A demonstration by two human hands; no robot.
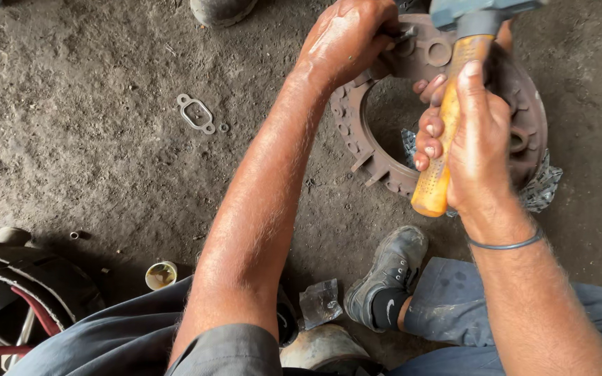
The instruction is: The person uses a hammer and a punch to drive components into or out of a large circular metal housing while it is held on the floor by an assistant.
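Note:
A rusty round clutch cover plate (pixel 357 139) lies on the dirt floor in the upper right. My right hand (pixel 479 139) grips a hammer (pixel 444 125) by its orange handle, with the grey head raised above the plate's far rim. Closed around a small dark metal tool (pixel 402 33), my left hand (pixel 346 38) presses it against the plate's top edge. What the tool's tip touches is hidden.
A flat metal gasket (pixel 196 113) lies on the floor to the left. A small open tin (pixel 161 274) and a crumpled plastic bag (pixel 320 301) sit near my shoe (pixel 388 271). A tyre with red spokes (pixel 19 292) fills the lower left. Someone's shoe (pixel 221 10) shows at the top.

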